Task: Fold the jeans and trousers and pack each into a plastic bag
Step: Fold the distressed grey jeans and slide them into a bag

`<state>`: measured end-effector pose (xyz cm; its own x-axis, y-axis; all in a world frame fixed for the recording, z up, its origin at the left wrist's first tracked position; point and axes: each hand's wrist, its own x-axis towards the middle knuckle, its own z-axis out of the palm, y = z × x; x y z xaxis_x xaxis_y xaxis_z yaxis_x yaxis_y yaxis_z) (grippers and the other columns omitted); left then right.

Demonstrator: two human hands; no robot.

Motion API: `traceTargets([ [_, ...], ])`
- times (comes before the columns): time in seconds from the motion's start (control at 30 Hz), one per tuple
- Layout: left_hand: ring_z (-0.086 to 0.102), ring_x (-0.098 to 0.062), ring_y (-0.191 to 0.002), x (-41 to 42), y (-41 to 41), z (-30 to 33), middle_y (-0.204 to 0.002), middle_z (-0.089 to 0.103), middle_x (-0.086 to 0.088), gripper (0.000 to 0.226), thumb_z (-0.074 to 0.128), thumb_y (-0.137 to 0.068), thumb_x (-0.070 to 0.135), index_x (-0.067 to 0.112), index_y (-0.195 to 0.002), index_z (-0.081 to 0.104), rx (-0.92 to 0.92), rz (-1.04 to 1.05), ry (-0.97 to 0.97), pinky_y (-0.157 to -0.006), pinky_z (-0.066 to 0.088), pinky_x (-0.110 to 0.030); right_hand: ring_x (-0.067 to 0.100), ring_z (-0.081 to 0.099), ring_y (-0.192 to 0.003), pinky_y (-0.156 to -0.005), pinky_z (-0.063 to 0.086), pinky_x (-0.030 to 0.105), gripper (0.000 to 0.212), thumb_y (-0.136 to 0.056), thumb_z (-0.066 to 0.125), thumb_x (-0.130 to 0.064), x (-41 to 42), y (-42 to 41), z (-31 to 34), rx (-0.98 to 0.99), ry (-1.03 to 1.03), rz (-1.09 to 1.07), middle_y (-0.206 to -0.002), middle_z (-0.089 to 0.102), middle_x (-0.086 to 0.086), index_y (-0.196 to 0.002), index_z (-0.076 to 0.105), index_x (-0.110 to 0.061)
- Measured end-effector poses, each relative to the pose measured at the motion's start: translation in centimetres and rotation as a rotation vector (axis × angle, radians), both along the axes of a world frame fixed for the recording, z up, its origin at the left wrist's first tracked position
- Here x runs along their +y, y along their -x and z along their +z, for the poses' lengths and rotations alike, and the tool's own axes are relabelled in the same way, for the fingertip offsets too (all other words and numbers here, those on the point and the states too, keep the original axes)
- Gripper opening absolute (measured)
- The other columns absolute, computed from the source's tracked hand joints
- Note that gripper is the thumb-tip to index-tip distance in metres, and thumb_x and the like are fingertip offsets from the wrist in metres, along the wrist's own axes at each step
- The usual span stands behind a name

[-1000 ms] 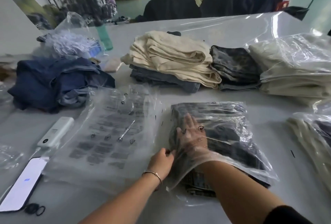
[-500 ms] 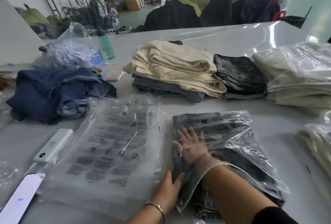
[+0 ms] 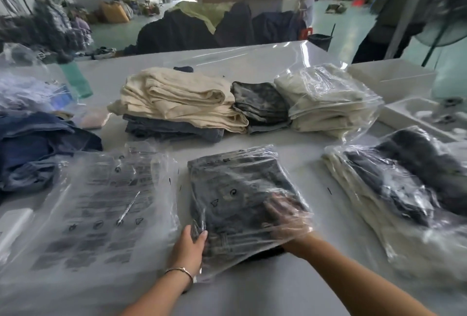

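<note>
— Where are we? The folded dark jeans [image 3: 235,189] sit at lower centre of the frame, most of the way inside the plastic bag [image 3: 252,161], with the waistband end poking out of the mouth nearest us.

— And our hands? The right hand [image 3: 284,210] is inside the bag, fingers spread flat on the denim. The left hand [image 3: 188,246] pinches the bag's near left edge together with the fabric there.

— So what could bite us? If we draw the right hand out quickly, we think the film will cling to the skin and drag the fold out of square.

— The left pinch worries us too. Gripping cloth and film together could haul the jeans back toward the mouth when we only mean to pull the bag on.

— And the thin plastic may tear at the mouth if we tug against the thick waistband.

— To the left of the frame the stack of empty bags [image 3: 101,204] lies just beside our bag; a sweeping elbow could shuffle it.

— At right, the packed bags [image 3: 394,184] on the bench [image 3: 252,295] lean in a sliding row. We'd avoid nudging them.
</note>
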<state>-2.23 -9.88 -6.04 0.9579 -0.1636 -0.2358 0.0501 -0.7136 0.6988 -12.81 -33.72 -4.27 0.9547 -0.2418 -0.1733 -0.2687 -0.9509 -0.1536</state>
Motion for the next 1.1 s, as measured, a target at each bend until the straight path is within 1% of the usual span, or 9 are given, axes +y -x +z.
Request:
traceTargets([
  [0.13,0.058,-0.033,-0.106,-1.1,1.6,0.8,-0.118,0.061,-0.017,0.041,0.054,-0.095,0.032,0.006,-0.126,0.049,-0.021,0.018,-0.068,-0.074,0.039,-0.029,0.026,0.034,-0.140,-0.113,0.032,0.038,0.066,-0.097,0.032,-0.052,-0.8,4.0,1.3,-0.262,0.019,0.111,-0.155,0.026,0.011,-0.149,0.031,-0.012],
  [0.3,0.053,-0.034,-0.103,-1.4,4.7,5.0,-0.109,0.061,-0.015,0.032,0.049,-0.091,0.028,0.008,-0.113,0.061,-0.536,-0.035,-0.291,-0.084,0.048,-0.042,0.018,-0.005,-0.146,-0.117,-0.012,0.040,0.059,-0.099,0.039,-0.034,0.0,6.1,0.2,-0.222,-0.048,0.298,-0.153,-0.009,-0.007,-0.153,0.017,-0.024],
  [0.4,0.055,-0.019,-0.074,-2.5,10.1,6.5,-0.079,0.060,0.001,0.018,0.049,-0.083,0.022,0.014,-0.087,0.065,-0.886,-0.297,0.048,-0.068,0.047,-0.033,0.022,0.053,-0.126,-0.098,0.050,0.034,0.045,-0.076,0.074,-0.018,-0.8,8.8,0.5,-0.383,-0.064,0.380,-0.138,0.054,0.004,-0.120,0.066,-0.014],
  [0.47,0.054,-0.013,-0.064,-3.7,13.9,5.8,-0.070,0.058,0.005,0.009,0.056,-0.080,0.019,0.020,-0.083,0.065,-0.901,-0.612,0.087,-0.059,0.046,-0.027,0.021,0.068,-0.079,-0.053,0.053,0.025,0.027,-0.057,0.085,-0.012,-1.8,10.0,0.5,-0.560,0.006,0.377,-0.091,0.071,0.001,-0.081,0.072,-0.015],
  [0.53,0.061,-0.013,-0.064,-5.3,16.4,3.9,-0.073,0.067,0.004,0.014,0.064,-0.071,0.022,0.023,-0.083,0.072,-0.850,-0.898,-0.051,-0.053,0.049,-0.023,0.021,0.061,-0.065,-0.042,0.045,0.027,0.025,-0.056,0.086,-0.011,-2.8,10.5,0.6,-0.641,0.032,0.296,-0.073,0.063,0.000,-0.068,0.064,-0.014],
  [0.67,0.051,-0.017,-0.128,-9.1,17.2,2.4,-0.143,0.048,-0.004,0.046,0.053,-0.079,0.014,0.019,-0.123,0.065,-0.841,-0.882,-0.412,-0.091,0.052,-0.025,0.028,0.060,-0.081,-0.057,0.050,0.032,0.037,-0.068,0.083,-0.026,-5.2,10.3,0.6,-0.604,-0.023,-0.097,-0.091,0.059,0.007,-0.090,0.059,-0.007],
  [0.73,0.051,-0.020,-0.127,-10.6,16.2,2.4,-0.138,0.054,-0.006,0.058,0.037,-0.075,0.007,0.017,-0.125,0.064,-0.880,-0.844,-0.466,-0.096,0.050,-0.032,0.025,0.057,-0.098,-0.070,0.046,0.033,0.046,-0.081,0.069,-0.043,-6.1,9.7,0.0,-0.425,-0.148,-0.295,-0.106,0.055,0.003,-0.110,0.051,-0.012],
  [0.93,0.066,-0.017,-0.107,-14.4,13.2,3.3,-0.115,0.069,0.004,0.072,0.088,-0.047,0.027,0.039,-0.115,0.068,-0.706,-0.824,-0.648,-0.078,0.058,-0.030,0.016,0.058,-0.071,-0.060,0.039,0.028,0.024,-0.087,0.066,-0.031,-6.5,8.6,-0.6,-0.407,-0.530,-0.456,-0.076,0.061,-0.005,-0.106,0.060,-0.016],
  [1.1,0.051,-0.037,-0.118,-16.3,11.1,3.1,-0.131,0.051,-0.016,0.054,0.063,-0.086,0.032,0.028,-0.137,0.046,-0.672,-0.748,-0.697,-0.083,0.052,-0.040,0.008,0.056,-0.055,-0.054,0.043,0.016,0.023,-0.073,0.070,0.000,-6.8,8.1,-0.4,-0.395,-0.773,-0.478,-0.062,0.063,-0.002,-0.093,0.064,-0.011],
])
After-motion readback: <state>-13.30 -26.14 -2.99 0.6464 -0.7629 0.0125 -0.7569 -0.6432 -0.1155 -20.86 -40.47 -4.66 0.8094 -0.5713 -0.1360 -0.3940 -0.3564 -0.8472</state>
